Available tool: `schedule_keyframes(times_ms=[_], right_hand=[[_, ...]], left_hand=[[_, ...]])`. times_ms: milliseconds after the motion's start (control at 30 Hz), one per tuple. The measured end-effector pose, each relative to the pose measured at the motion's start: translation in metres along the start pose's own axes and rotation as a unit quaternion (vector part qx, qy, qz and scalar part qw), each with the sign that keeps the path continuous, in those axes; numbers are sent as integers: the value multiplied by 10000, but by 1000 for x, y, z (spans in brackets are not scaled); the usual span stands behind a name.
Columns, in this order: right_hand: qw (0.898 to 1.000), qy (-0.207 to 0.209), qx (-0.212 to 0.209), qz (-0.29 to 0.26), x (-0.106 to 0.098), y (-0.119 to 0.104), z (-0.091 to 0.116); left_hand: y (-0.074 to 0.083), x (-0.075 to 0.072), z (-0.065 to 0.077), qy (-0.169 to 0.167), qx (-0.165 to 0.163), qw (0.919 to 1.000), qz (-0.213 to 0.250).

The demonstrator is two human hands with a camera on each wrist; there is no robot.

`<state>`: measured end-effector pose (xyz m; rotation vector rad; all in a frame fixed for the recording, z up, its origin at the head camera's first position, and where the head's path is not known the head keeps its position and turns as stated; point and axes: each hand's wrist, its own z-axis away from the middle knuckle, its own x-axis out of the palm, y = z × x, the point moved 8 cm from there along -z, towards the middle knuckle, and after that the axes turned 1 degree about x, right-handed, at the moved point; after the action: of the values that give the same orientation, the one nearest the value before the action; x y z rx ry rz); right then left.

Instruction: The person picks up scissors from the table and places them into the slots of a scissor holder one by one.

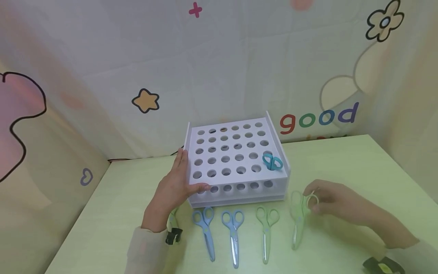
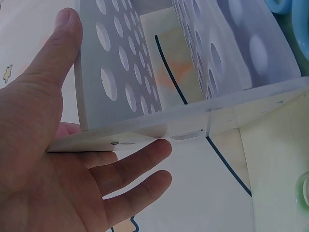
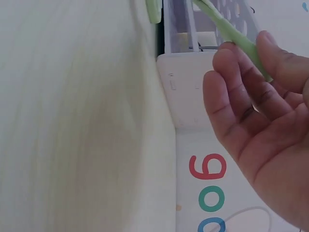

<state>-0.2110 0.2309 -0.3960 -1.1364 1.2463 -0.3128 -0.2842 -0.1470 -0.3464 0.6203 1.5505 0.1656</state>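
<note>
A white rack [image 1: 278, 178] with rows of round holes in two tiers stands on the table. My left hand [image 1: 171, 190] grips its front left corner, the thumb over the top plate and the fingers along the outer side wall [image 2: 145, 133]. My right hand [image 1: 337, 201] pinches light green scissors [image 1: 299, 220] by a handle loop, right of the rack, blades hanging down. In the right wrist view the green handle [image 3: 241, 41] lies between thumb and fingertips. Teal scissors [image 1: 272, 163] sit in a hole at the rack's front right, handles up.
In front of the rack lie two blue scissors [image 1: 207, 230] and another green pair [image 1: 266, 236], handles toward the rack. Part of a green handle [image 1: 173, 218] shows beside my left wrist, mostly hidden. A printed cloth [image 1: 232, 76] hangs close behind the rack.
</note>
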Motion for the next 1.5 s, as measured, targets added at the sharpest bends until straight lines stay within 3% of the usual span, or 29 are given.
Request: schedule_keyframes(times_ms=[267, 433, 600, 767, 1133, 1500], right_hand=[[9995, 284, 150, -60, -6, -14, -2], [9954, 895, 224, 275, -15, -24, -1], [9868, 1576, -225, 314, -24, -40, 1], [9810, 1926, -42, 243, -28, -46, 3], [9706, 2400, -86, -172, -37, -59, -5], [9650, 2523, -296, -646, -38, -83, -20]], left_hand=[[-1, 1, -1, 4, 15, 10000, 81], [-2, 1, -2, -17, -43, 10000, 32], [-1, 0, -3, -18, -104, 9999, -41], [2, 1, -2, -45, -135, 9999, -28], [1, 0, -1, -3, -163, 9999, -15], [1, -1, 0, 6, -157, 9999, -38]])
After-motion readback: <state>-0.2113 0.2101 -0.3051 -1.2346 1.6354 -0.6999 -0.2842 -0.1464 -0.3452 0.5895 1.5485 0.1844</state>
